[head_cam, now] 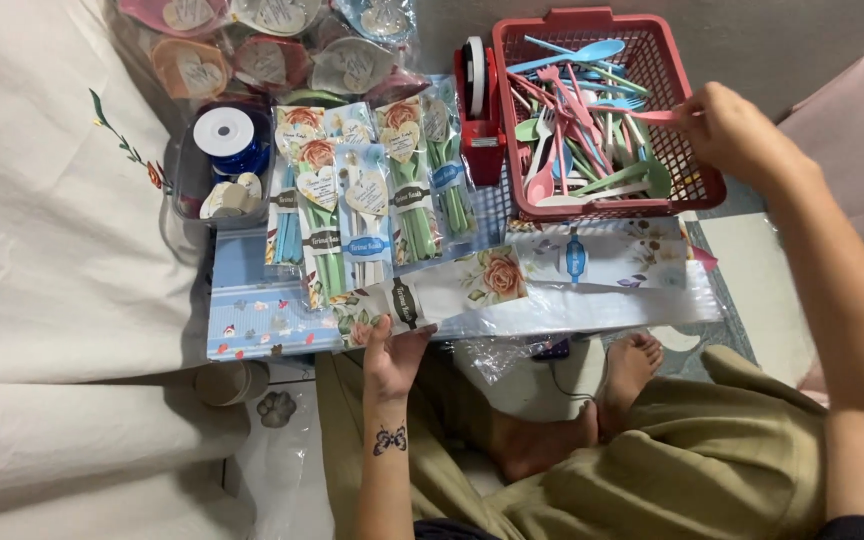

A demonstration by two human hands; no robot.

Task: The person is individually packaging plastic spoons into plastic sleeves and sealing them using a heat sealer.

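My right hand (732, 128) reaches into the red plastic basket (697, 190) at the upper right and pinches the handle of a pink plastic utensil (652, 116). Pink, green, blue and white spoons and forks (577, 140) fill the basket. My left hand (392, 350) grips the near end of a clear sleeve with a floral card (452, 290), thumb on top. Several finished packs of cutlery with heart tags (362, 190) lie in a row just beyond that hand.
A red tape dispenser (477, 100) stands left of the basket. A clear tub with blue ribbon (224, 150) sits at the left. Heart-tagged favours in bags (272, 50) lie at the back. White cloth (52, 250) covers the left; my crossed legs (602, 440) are below.
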